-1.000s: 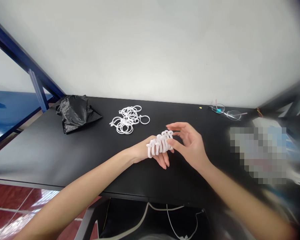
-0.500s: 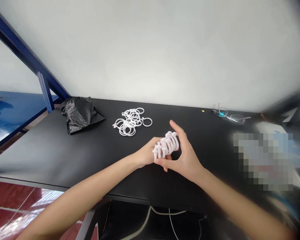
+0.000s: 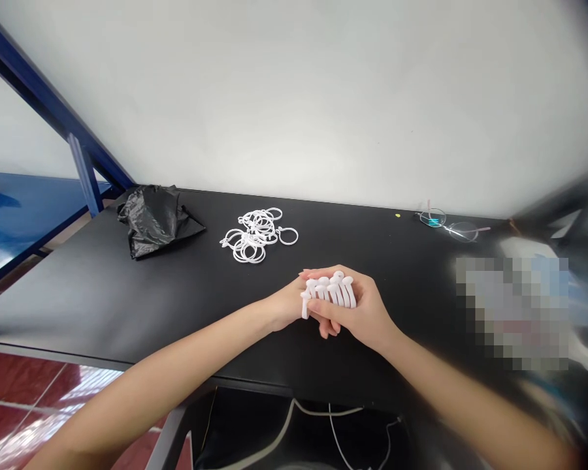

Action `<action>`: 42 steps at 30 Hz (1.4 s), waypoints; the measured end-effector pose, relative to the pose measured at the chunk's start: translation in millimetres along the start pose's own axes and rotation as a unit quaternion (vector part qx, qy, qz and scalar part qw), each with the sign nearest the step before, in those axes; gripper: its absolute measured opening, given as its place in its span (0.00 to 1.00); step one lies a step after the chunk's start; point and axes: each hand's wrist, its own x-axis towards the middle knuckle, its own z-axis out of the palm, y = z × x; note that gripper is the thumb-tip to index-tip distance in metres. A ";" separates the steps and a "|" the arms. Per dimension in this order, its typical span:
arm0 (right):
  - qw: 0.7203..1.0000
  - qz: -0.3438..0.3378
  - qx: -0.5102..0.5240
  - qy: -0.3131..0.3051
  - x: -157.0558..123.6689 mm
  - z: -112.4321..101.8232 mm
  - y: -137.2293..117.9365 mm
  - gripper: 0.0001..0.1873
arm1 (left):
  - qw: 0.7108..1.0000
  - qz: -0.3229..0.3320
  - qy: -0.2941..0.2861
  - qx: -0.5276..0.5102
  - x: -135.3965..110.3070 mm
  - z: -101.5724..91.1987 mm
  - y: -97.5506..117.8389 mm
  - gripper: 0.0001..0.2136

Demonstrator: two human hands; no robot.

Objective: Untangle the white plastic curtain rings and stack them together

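Several white plastic curtain rings (image 3: 345, 292), each with a small knob-like eyelet, sit side by side in a row around my left hand (image 3: 294, 301). Its fingers pass through the rings, and their curled tips show below. Over the top comes my right hand (image 3: 367, 307), closed around the row with the thumb along the near side and the fingers across the far side. It covers much of the left hand. Beyond the hands, a loose pile of the same white rings (image 3: 255, 235) lies on the black table (image 3: 186, 287).
A crumpled black plastic bag (image 3: 151, 222) lies at the back left. Eyeglasses (image 3: 445, 225) rest near the wall at the right, with a small yellow bit (image 3: 398, 215) beside them. A blurred, pixelated item (image 3: 514, 313) is at far right. Cables (image 3: 291, 421) hang below the table edge.
My right hand has closed from a wide spread onto the rings over my left hand. The rings are now pressed closer together with their eyelets upward. The pile has not moved.
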 end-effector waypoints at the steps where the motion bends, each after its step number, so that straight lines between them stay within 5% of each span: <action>1: 1.000 -0.004 -0.006 0.008 -0.1 0.9 1.3 0.14 | 1.000 -0.017 0.010 -0.011 0.1 0.0 -0.3 0.08; 5: 0.999 -0.014 -0.040 0.010 1.5 -1.9 3.8 0.17 | 0.996 -0.064 -0.001 -0.055 1.5 -3.9 -5.3 0.06; 11: 0.996 -0.045 -0.069 -0.037 3.3 -15.8 -8.5 0.28 | 0.997 -0.041 -0.061 -0.023 3.1 -7.2 -9.1 0.08; 14: 0.989 -0.042 -0.136 -0.047 2.6 -13.0 -11.3 0.22 | 0.998 -0.026 -0.060 0.020 3.9 -2.4 -8.8 0.12; 19: 0.978 -0.130 -0.166 0.004 1.0 -3.6 -4.5 0.06 | 0.997 -0.012 -0.047 0.064 3.1 3.6 -5.6 0.11; 26: 0.980 -0.134 -0.143 0.030 -0.9 -4.7 2.3 0.09 | 0.997 -0.011 -0.043 0.060 -4.2 3.3 -0.6 0.03; 32: 0.975 -0.156 -0.153 0.048 -0.4 -2.3 2.9 0.07 | 0.993 0.074 -0.022 0.087 -4.9 1.4 3.6 0.04; 38: 0.989 -0.069 -0.120 0.041 1.5 -6.5 -2.6 0.14 | 0.994 0.029 -0.101 0.009 -3.8 -2.1 3.6 0.12; 42: 0.987 -0.104 -0.063 0.103 7.6 -24.0 -9.9 0.21 | 0.986 0.022 -0.155 -0.058 -3.4 -10.0 4.6 0.20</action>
